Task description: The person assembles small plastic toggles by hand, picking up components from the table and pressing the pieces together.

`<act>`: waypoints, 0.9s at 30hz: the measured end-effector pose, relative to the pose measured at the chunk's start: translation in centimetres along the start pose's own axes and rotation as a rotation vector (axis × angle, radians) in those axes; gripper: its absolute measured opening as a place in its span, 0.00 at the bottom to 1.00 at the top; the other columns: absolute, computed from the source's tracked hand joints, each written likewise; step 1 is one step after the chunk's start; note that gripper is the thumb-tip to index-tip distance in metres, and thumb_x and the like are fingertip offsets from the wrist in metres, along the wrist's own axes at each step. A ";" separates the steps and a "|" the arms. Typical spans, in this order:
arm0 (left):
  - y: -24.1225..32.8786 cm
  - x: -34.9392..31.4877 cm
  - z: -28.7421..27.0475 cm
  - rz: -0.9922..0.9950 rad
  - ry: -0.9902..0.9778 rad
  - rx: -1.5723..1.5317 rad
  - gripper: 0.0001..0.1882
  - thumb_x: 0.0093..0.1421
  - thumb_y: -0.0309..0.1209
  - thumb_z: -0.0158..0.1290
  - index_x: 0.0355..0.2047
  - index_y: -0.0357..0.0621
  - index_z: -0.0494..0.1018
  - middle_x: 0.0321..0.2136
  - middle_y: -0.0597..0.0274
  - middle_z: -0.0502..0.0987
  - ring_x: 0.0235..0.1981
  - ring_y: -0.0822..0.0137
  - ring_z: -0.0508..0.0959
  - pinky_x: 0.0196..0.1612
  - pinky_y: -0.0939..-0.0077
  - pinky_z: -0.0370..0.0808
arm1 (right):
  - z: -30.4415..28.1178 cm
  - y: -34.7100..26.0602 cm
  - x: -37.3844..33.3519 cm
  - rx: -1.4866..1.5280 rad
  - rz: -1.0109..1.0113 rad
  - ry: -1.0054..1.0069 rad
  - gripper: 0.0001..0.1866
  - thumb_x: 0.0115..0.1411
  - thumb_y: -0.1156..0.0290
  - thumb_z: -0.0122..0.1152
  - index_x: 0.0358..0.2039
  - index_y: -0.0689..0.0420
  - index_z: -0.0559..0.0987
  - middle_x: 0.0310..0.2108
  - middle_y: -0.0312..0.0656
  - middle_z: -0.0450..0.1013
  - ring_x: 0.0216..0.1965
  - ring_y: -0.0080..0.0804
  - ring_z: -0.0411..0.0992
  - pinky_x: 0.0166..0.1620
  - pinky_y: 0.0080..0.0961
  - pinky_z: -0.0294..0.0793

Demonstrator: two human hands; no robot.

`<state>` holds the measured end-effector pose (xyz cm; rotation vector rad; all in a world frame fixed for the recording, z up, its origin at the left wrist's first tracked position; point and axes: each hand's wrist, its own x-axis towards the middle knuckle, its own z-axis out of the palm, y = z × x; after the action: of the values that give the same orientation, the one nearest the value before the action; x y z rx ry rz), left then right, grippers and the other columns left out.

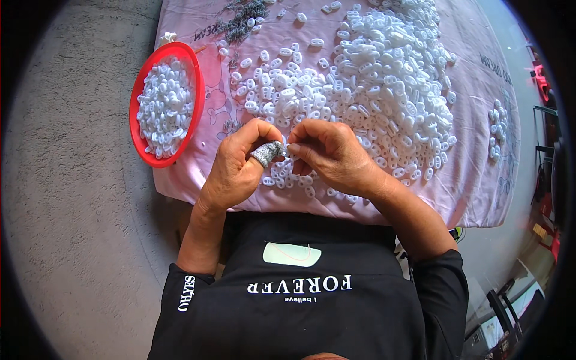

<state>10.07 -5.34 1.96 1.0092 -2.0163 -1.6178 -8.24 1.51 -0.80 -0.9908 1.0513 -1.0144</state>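
Both of my hands meet over the near part of the table, fingertips almost touching. My left hand (235, 162) is closed in a pinch, its thumb wrapped in a grey speckled covering (267, 154). Opposite it, my right hand (336, 153) pinches with thumb and forefinger at the same spot. A bit of a small white plastic piece (285, 148) shows between the fingertips; the fingers hide most of it. Just beyond and beneath the hands spreads a big heap of white oval plastic pieces (390, 78), many with two holes.
A red basin (200, 108) full of similar white pieces sits at the table's left edge. Pink printed cloth (474, 120) covers the table. A small cluster of white pieces (497, 129) lies far right. Dark grey scraps (243, 21) lie at the back. Concrete floor (78, 150) extends on the left.
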 end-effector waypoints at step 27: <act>0.6 0.1 0.1 -0.014 0.010 -0.175 0.05 0.60 0.17 0.45 0.35 0.37 0.68 0.32 0.66 0.73 0.33 0.79 0.73 0.39 0.84 0.71 | 0.1 0.2 0.0 0.104 0.017 0.002 0.07 0.62 0.72 0.55 0.34 0.63 0.74 0.24 0.34 0.72 0.26 0.18 0.73 0.30 0.16 0.75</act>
<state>9.74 -5.28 2.46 0.9670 -1.8279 -1.7578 -8.14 1.55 -0.93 -0.8946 0.9969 -1.0460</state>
